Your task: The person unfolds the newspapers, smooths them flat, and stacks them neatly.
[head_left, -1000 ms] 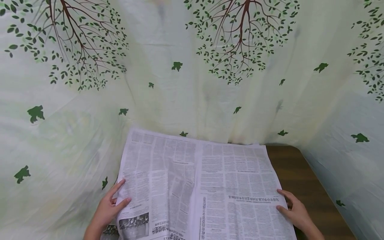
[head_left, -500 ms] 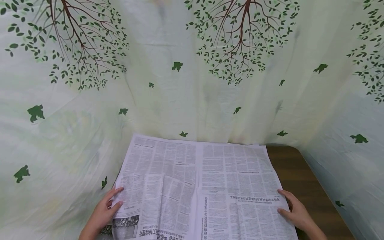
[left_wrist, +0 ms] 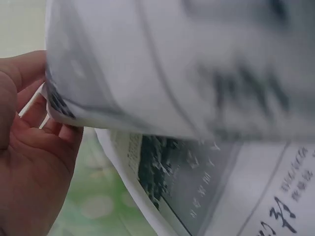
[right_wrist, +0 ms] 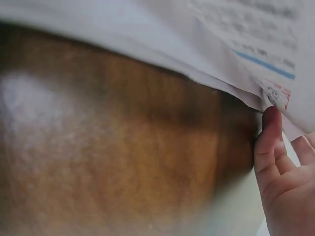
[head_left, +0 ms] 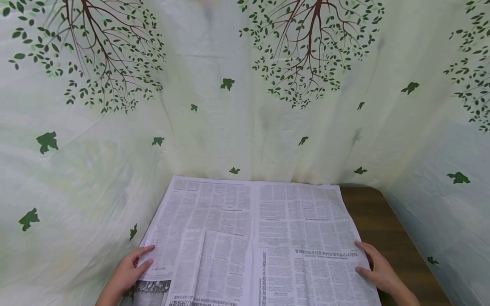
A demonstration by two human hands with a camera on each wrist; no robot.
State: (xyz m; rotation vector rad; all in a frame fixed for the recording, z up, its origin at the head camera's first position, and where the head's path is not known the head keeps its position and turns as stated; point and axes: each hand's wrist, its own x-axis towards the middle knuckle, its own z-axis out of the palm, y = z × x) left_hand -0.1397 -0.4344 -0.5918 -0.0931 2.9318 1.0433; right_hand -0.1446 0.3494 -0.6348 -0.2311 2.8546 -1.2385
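Observation:
A newspaper (head_left: 281, 221) lies spread wide, its print upside down in the head view and a pale centre fold running down it. My left hand (head_left: 124, 270) holds its left margin between thumb and fingers, near a dark printed photo (head_left: 153, 287). On the opposite margin, my right hand (head_left: 380, 270) pinches the paper. The left wrist view shows the gripped sheet (left_wrist: 147, 73) curving up, with another printed layer (left_wrist: 236, 187) beneath it. In the right wrist view, several paper layers (right_wrist: 216, 81) meet at the fingers. The near edge of the newspaper runs out of the head view.
Under the paper is a dark brown wooden table (head_left: 386, 233), bare along its right side. A pale curtain (head_left: 206, 127) printed with trees and green leaves hangs behind the table and along both sides.
My left hand has moved left and slightly down, drawing the left page wider and flatter; its raised far corner has come down. My right hand has stayed nearly still.

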